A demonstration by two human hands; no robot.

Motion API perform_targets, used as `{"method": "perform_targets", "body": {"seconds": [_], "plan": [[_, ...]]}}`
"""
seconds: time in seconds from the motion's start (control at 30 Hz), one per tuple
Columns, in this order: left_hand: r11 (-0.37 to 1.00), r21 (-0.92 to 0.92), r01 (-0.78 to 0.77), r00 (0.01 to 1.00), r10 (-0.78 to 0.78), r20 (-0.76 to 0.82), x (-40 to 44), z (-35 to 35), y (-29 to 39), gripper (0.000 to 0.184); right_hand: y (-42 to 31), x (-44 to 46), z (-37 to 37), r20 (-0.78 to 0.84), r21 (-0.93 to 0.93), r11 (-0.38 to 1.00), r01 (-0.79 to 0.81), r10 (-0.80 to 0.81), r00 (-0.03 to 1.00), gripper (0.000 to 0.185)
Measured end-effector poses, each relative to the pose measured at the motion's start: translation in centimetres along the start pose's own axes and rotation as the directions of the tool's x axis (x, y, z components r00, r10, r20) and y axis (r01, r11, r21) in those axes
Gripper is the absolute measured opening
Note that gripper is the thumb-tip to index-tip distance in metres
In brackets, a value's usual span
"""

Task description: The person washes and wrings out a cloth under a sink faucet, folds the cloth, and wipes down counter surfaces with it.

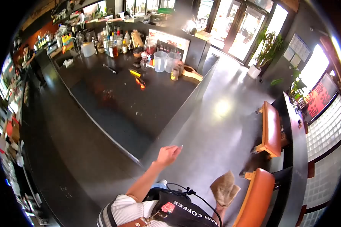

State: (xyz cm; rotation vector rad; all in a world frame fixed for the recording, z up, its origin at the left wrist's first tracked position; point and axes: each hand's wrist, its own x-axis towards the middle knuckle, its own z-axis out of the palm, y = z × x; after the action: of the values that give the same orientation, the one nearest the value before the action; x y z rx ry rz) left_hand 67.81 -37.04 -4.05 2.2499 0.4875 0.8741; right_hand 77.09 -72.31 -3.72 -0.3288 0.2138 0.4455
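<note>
Left hand (168,156) near the dark counter's (140,102) corner, fingers bunched; whether they grip anything cannot be told. To its right and lower in view, the brown cloth (224,188), long axis roughly upright, is held in the nearer right hand (220,207), its fingers largely hidden.

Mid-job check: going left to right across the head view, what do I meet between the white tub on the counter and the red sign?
White tub → black-and-orange tool → left hand → brown cloth at the right hand → upper orange seat → red sign.
</note>
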Motion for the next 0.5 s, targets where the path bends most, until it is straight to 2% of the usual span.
{"method": "perform_targets", "body": {"seconds": [0.03, 0.13, 0.17, 0.23, 0.27, 0.3, 0.37, 0.4, 0.43, 0.5], "plan": [[1.000, 0.008, -0.011, 0.999, 0.011, 0.046, 2.4, 0.6, -0.4, 0.004, 0.2, 2.0, 0.7, 0.028, 0.010, 1.000, 0.013, -0.014, 1.000, 0.057], [0.982, -0.143, 0.123, 0.987, -0.136, -0.085, 6.8, 1.9, -0.2, 0.005, 0.4, 6.9, 2.0, 0.156, 0.063, 0.998, 0.000, -0.010, 0.988, 0.059], [0.979, -0.137, 0.152, 0.984, -0.163, -0.076, 7.7, 2.5, -1.4, 0.006, 0.5, 8.7, 2.0, 0.051, 0.211, 0.977, -0.040, 0.030, 0.998, 0.062], [0.967, -0.127, 0.220, 0.970, -0.231, -0.077, 8.3, 3.5, -4.7, 0.007, 1.2, 12.3, 3.8, 0.030, 0.273, 0.954, -0.126, 0.122, 0.992, 0.065], [0.971, -0.057, 0.234, 0.969, -0.238, -0.073, 8.7, 3.7, -6.2, 0.006, 1.5, 15.2, 2.3, 0.097, -0.027, 0.999, -0.026, 0.028, 0.995, 0.065], [0.969, -0.011, 0.247, 0.963, -0.246, -0.106, 9.1, 3.7, -7.4, 0.006, 1.7, 18.3, -0.1, 0.195, -0.314, 0.944, 0.101, -0.040, 0.980, 0.065], [0.958, 0.083, 0.274, 0.951, -0.257, -0.173, 10.0, 4.0, -9.2, 0.007, 2.2, 23.8, -0.9, 0.220, -0.348, 0.935, 0.071, 0.008, 0.975, 0.065], [0.942, 0.117, 0.314, 0.935, -0.286, -0.209, 10.6, 4.1, -10.1, 0.008, 2.3, 26.6, 1.1, 0.144, -0.105, 0.989, -0.101, 0.115, 0.983, 0.065], [0.924, 0.150, 0.351, 0.919, -0.309, -0.245, 11.2, 4.4, -11.0, 0.008, 2.5, 29.4, 3.4, 0.094, 0.155, 0.956, -0.249, 0.237, 0.967, 0.065], [0.890, 0.190, 0.415, 0.882, -0.342, -0.324, 12.8, 5.7, -12.6, 0.012, 2.4, 35.4, 7.4, 0.170, 0.174, 0.917, -0.360, 0.332, 0.928, 0.062]]}}
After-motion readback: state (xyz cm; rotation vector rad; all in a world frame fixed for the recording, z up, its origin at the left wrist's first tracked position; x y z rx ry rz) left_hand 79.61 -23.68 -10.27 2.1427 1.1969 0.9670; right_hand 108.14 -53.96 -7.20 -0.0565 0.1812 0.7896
